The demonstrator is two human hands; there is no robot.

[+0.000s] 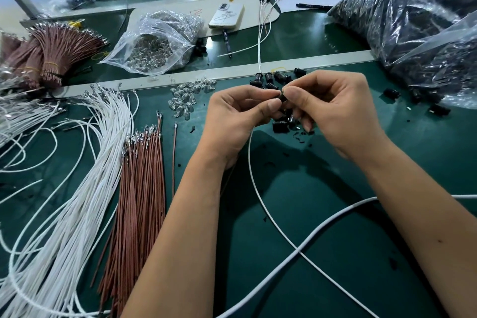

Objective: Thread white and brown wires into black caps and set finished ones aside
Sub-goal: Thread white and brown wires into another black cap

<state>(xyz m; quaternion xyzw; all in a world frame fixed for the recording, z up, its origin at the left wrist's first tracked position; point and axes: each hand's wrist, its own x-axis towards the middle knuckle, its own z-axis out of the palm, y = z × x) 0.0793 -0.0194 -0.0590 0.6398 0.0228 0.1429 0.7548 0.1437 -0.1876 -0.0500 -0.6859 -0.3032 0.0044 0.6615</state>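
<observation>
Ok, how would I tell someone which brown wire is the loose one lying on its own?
Start at the fanned white wires on the green mat's left side, then move right to the flat brown wire bundle. Just right of it, nearer the left forearm, one single brown wire lies apart, straight, metal tip pointing away.
</observation>
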